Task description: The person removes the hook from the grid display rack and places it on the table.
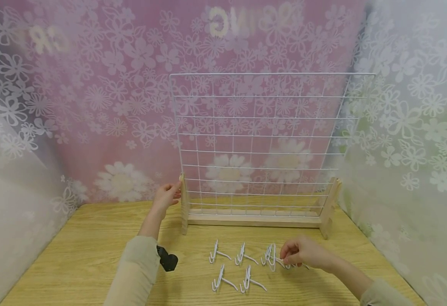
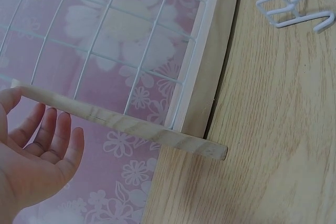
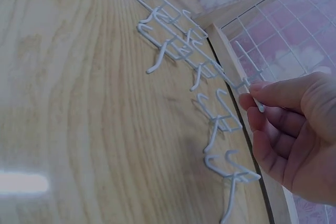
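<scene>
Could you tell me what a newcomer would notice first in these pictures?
A white wire grid stands upright in a wooden base at the back of the table, before a pink flowered curtain. The left hand touches the base's left post, fingers straight. In front lie white wire hooks; the right hand pinches one hook at the right end.

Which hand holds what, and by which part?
Right hand pinches a white wire hook by its straight prong end. Left hand holds nothing, fingers open beside the rack's wooden post.
</scene>
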